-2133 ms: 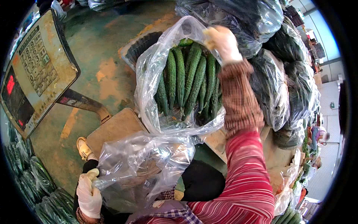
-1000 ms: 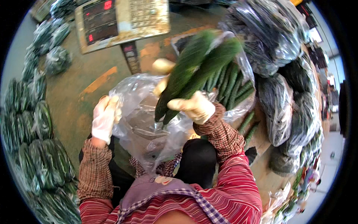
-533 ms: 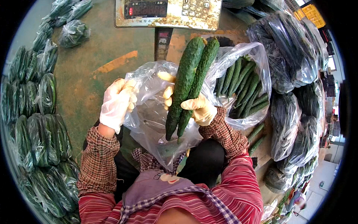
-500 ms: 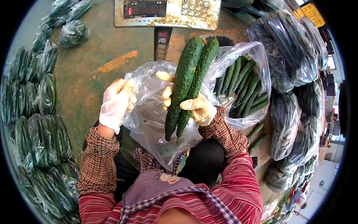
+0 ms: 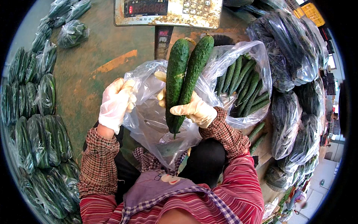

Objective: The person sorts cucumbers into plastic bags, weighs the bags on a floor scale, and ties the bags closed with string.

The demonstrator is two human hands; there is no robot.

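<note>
My gloved left hand (image 5: 117, 102) pinches the edge of a clear plastic bag (image 5: 149, 127), which hangs open over my lap. My gloved right hand (image 5: 195, 110) grips two dark green cucumbers (image 5: 177, 71) side by side above the bag's opening, fingertips showing to their left and thumb across the front. Just beyond it to the right lies another open clear bag (image 5: 259, 115) full of cucumbers (image 5: 240, 76).
An electronic scale's display (image 5: 167, 13) stands at the top. Bagged cucumbers (image 5: 37, 142) line the left. Large wrapped bundles (image 5: 283, 56) pile at the right, near loose cucumbers (image 5: 257, 134). A yellow crate (image 5: 309, 14) is at the upper right, a person (image 5: 296, 198) at lower right.
Two seconds ago my right hand was at the full bag. It then brought two cucumbers over the other bag. Since half a second ago they have shifted slightly left.
</note>
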